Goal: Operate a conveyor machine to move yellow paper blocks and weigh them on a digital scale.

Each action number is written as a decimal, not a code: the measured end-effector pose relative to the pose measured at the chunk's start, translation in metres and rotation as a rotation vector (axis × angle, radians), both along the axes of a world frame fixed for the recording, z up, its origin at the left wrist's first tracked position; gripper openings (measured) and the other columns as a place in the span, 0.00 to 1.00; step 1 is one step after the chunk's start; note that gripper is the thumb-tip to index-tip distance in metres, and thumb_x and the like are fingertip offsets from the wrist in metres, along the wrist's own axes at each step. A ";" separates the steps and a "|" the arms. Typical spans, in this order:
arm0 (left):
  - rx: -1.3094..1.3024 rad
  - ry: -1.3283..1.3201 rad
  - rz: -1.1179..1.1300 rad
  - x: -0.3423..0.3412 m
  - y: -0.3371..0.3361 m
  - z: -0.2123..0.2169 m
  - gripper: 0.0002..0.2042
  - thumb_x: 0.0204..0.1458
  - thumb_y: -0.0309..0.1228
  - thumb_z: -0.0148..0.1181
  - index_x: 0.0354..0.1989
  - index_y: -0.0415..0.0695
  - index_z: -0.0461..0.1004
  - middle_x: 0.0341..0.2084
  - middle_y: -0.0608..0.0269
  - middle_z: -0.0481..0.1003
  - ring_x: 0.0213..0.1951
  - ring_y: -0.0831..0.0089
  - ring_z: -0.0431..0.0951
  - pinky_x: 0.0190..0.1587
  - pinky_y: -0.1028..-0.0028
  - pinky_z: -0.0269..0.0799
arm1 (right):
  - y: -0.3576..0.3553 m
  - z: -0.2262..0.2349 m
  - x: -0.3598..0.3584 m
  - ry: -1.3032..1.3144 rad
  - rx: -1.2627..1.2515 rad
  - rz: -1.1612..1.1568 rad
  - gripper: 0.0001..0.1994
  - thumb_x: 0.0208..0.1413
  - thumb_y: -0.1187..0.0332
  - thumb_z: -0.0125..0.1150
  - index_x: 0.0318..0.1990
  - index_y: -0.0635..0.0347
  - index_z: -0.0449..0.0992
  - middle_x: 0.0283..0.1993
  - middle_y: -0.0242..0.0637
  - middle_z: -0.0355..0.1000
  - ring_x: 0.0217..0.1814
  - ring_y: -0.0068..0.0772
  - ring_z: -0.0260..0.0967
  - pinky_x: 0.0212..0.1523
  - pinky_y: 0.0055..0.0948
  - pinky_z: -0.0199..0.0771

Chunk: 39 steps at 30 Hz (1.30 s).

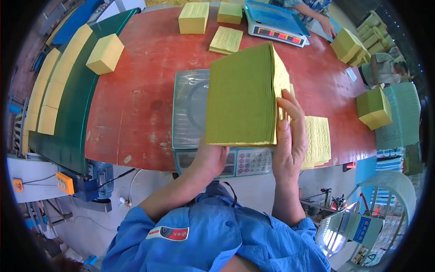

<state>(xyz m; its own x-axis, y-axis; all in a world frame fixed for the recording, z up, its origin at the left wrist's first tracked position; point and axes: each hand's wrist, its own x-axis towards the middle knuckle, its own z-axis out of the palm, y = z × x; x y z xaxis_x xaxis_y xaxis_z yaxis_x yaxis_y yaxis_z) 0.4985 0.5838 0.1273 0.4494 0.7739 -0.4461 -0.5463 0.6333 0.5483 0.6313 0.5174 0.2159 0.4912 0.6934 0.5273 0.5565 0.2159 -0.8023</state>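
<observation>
A thick block of yellow paper sheets [240, 97] is held up over the scale in front of me. My left hand [215, 156] supports it from below at the near left corner, and most of its fingers are hidden beneath. Against the block's right side presses my right hand [292, 133], its thumb at the near edge and its fingers on the embossed face. The scale [188, 104] has a plastic-wrapped pan, partly covered by the block, and a keypad on its near side. Right of the scale lies a lower stack of embossed yellow sheets [318, 140], close to my right hand.
The red table [131, 97] carries more yellow paper blocks [194, 18] at the far side. A second scale [276, 27] stands at the back, near another person's hand [327, 26]. Left, a green conveyor belt [68, 111] bears rows of blocks. A wire-guarded fan [362, 226] stands lower right.
</observation>
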 end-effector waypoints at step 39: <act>1.156 0.937 0.501 -0.339 0.251 0.063 0.13 0.63 0.22 0.52 0.54 0.33 0.72 0.43 0.52 0.79 0.46 0.69 0.81 0.49 0.72 0.76 | 0.329 -0.015 -0.311 -0.285 0.007 0.358 0.25 0.54 0.76 0.61 0.61 0.67 0.67 0.61 0.54 0.68 0.66 0.56 0.64 0.65 0.45 0.65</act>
